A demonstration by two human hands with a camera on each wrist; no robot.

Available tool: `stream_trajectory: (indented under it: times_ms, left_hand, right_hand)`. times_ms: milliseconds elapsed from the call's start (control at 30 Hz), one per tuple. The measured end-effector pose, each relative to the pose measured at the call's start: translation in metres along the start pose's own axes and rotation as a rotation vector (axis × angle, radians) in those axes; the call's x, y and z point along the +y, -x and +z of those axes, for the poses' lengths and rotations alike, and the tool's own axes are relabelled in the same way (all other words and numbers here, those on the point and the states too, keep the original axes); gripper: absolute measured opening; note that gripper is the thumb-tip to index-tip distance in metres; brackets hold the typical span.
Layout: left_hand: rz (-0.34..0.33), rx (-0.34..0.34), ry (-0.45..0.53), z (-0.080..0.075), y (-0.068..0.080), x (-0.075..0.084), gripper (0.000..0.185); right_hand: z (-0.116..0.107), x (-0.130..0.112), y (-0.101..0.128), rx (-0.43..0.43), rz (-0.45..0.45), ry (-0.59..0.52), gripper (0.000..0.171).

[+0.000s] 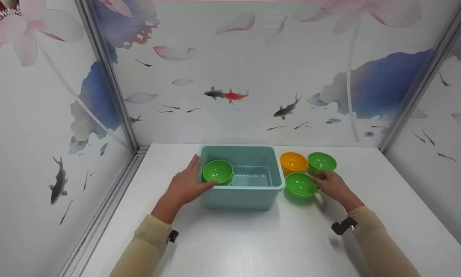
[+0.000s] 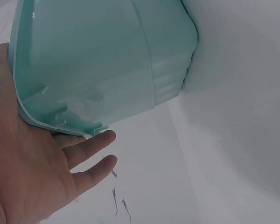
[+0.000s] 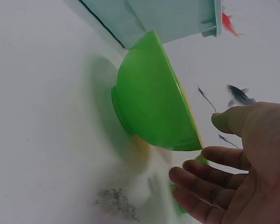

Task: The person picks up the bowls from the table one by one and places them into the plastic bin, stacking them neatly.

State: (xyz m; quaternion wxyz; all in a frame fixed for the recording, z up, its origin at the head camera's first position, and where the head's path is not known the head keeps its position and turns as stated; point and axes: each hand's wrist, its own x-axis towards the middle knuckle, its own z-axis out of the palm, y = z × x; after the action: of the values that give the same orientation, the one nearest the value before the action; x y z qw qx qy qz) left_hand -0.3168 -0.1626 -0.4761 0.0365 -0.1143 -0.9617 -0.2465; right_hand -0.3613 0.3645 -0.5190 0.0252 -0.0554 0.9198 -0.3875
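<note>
A light teal plastic bin (image 1: pixel 238 198) stands on the white table. My left hand (image 1: pixel 186 184) rests on its front left corner, thumb over the front rim and fingers extended along the left side. Inside the bin, at the left, sits a green bowl (image 1: pixel 217 172) with another green rim showing beneath it. Right of the bin, my right hand (image 1: pixel 333 186) is at the right rim of a nearer green bowl (image 1: pixel 300 185). In the right wrist view the thumb and index finger stand apart, with the index fingertip (image 3: pixel 210 153) right at the rim.
Behind the nearer green bowl are an orange bowl (image 1: pixel 293 162), beside the bin, and another green bowl (image 1: pixel 322 161) to its right. White panels with painted fish and flowers enclose the table (image 1: pixel 234 242) at the back and both sides, joined by metal posts (image 1: pixel 107 73).
</note>
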Motion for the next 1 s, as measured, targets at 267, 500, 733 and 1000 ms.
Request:
stream_trajectory:
  times_ms: [267,500,733,1000]
  left_hand:
    - [0.005,0.004,0.004,0.001,0.000,-0.001,0.124]
    - [0.009,0.003,0.004,-0.001,0.000,0.000,0.125]
    - [0.005,0.008,0.002,0.000,0.000,0.000,0.126]
    - [0.009,0.014,0.007,0.001,0.001,0.000,0.118]
  right_hand:
    - [0.009,0.004,-0.002,0.007,0.008,-0.100,0.044]
    - [0.014,0.007,-0.006,0.042,0.027,-0.142,0.044]
    - [0.020,0.014,-0.009,0.113,0.016,-0.117,0.038]
    - [0.029,0.019,-0.012,0.226,0.016,-0.114,0.033]
